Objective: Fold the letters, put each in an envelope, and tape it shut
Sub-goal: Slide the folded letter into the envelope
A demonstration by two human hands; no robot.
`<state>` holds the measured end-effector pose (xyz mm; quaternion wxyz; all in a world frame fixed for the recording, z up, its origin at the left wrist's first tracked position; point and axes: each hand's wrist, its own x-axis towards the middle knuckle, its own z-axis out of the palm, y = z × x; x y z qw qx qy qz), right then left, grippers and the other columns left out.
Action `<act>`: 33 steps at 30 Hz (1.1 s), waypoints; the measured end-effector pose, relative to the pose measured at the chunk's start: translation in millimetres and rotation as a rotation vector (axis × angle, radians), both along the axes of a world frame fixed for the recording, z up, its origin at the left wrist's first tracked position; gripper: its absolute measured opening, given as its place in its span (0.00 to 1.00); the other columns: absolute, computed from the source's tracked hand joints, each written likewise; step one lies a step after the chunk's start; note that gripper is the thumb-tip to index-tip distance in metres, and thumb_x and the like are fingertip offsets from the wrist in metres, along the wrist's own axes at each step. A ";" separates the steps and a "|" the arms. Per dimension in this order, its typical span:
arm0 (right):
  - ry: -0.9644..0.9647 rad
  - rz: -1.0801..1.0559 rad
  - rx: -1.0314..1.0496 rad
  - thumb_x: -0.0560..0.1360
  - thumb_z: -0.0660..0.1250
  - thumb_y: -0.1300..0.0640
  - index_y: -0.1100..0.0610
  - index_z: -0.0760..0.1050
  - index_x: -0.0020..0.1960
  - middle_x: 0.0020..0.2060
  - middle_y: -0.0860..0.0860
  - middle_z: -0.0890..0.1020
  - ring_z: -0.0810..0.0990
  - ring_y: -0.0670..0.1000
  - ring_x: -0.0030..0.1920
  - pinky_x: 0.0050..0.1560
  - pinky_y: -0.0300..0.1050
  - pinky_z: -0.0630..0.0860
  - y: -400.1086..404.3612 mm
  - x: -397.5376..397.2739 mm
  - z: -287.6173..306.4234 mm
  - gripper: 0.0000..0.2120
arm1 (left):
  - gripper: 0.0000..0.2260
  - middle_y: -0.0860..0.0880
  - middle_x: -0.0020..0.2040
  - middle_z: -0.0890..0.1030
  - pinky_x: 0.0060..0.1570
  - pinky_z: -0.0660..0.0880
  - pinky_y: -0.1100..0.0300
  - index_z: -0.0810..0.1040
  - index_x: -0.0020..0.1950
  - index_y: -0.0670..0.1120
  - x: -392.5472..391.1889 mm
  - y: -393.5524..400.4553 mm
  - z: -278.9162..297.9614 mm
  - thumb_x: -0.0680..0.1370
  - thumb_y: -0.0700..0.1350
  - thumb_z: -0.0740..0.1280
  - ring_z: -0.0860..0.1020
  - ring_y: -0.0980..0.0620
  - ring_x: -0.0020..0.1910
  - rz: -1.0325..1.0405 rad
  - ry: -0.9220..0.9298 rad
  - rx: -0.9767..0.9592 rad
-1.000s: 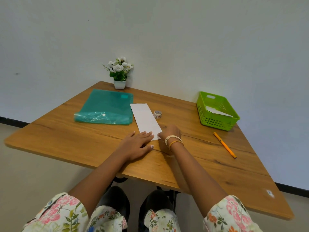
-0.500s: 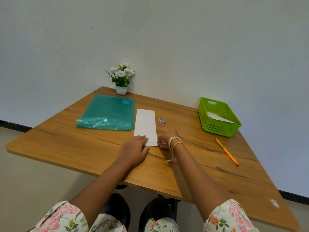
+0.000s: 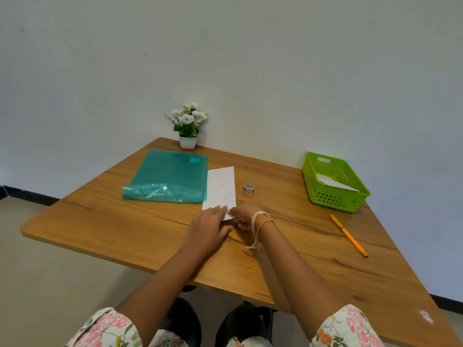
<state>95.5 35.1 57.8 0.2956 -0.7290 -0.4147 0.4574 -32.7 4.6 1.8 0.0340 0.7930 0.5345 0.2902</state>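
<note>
A white letter (image 3: 221, 187), folded into a long narrow strip, lies flat in the middle of the wooden table (image 3: 125, 229), its long side pointing away from me. My left hand (image 3: 209, 227) rests flat on its near end with the fingers straight. My right hand (image 3: 246, 215), fingers curled, pinches the near right corner of the letter. A small patterned tape roll (image 3: 248, 188) stands just right of the letter. A white envelope (image 3: 335, 184) lies inside the green basket (image 3: 313, 182) at the right.
A teal plastic folder (image 3: 170, 176) lies left of the letter, touching its edge. A small potted plant (image 3: 189, 127) stands at the far edge by the wall. An orange pen (image 3: 348, 235) lies on the right, in front of the basket.
The letter has turned from slanting to pointing nearly straight away from me. My left hand has slid back to its near end, and my right hand has closed in on the near right corner.
</note>
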 end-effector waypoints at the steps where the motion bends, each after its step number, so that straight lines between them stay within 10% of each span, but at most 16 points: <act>1: 0.000 0.008 0.056 0.70 0.72 0.61 0.59 0.75 0.32 0.29 0.55 0.76 0.75 0.51 0.31 0.31 0.43 0.72 0.2 -3.8 -2.7 0.09 | 0.24 0.47 0.69 0.73 0.64 0.69 0.55 0.65 0.74 0.47 0.9 0.3 -0.7 0.79 0.50 0.64 0.72 0.49 0.67 0.013 -0.008 0.029; 7: 0.031 0.076 0.404 0.75 0.66 0.48 0.59 0.81 0.38 0.35 0.56 0.82 0.76 0.49 0.35 0.38 0.42 0.72 -7.2 -9.7 -4.1 0.16 | 0.22 0.41 0.65 0.76 0.56 0.77 0.52 0.65 0.74 0.44 2.0 -1.8 3.1 0.80 0.37 0.60 0.77 0.45 0.60 0.098 -0.310 0.083; 12: 0.141 0.074 0.409 0.79 0.61 0.51 0.56 0.80 0.43 0.35 0.50 0.80 0.75 0.46 0.34 0.32 0.35 0.69 -7.6 6.4 -4.8 0.13 | 0.13 0.44 0.49 0.80 0.37 0.70 0.73 0.75 0.64 0.39 -0.5 2.3 14.0 0.81 0.36 0.58 0.77 0.51 0.45 0.164 -0.809 0.050; 20: 0.235 -0.195 0.449 0.75 0.67 0.52 0.54 0.76 0.49 0.38 0.52 0.78 0.76 0.51 0.35 0.34 0.47 0.76 -15.8 32.5 -29.0 0.07 | 0.12 0.44 0.55 0.80 0.51 0.79 0.49 0.74 0.64 0.38 -24.8 22.7 22.9 0.82 0.39 0.58 0.79 0.45 0.54 0.090 -1.379 -0.515; 24: 0.269 -0.506 0.517 0.69 0.68 0.42 0.54 0.71 0.63 0.58 0.53 0.80 0.79 0.57 0.55 0.57 0.55 0.77 -17.0 62.5 -22.8 0.27 | 0.11 0.40 0.54 0.79 0.43 0.79 0.52 0.72 0.62 0.35 -35.3 23.3 30.4 0.82 0.35 0.55 0.79 0.46 0.48 0.035 -1.308 -0.819; 26: 0.137 -0.646 0.484 0.74 0.66 0.52 0.58 0.70 0.67 0.63 0.56 0.76 0.75 0.59 0.62 0.63 0.51 0.71 -21.6 80.0 -16.1 0.23 | 0.11 0.38 0.56 0.78 0.44 0.79 0.53 0.71 0.63 0.34 -36.3 26.4 34.7 0.82 0.34 0.55 0.78 0.44 0.51 0.047 -1.226 -0.904; 33: -0.307 -0.544 0.354 0.73 0.62 0.63 0.61 0.77 0.59 0.57 0.58 0.80 0.77 0.60 0.58 0.50 0.46 0.72 -44.7 111.8 -27.2 0.16 | 0.04 0.42 0.53 0.78 0.39 0.74 0.58 0.73 0.53 0.41 -6.7 46.0 28.3 0.81 0.39 0.62 0.76 0.50 0.41 0.158 -0.862 -0.682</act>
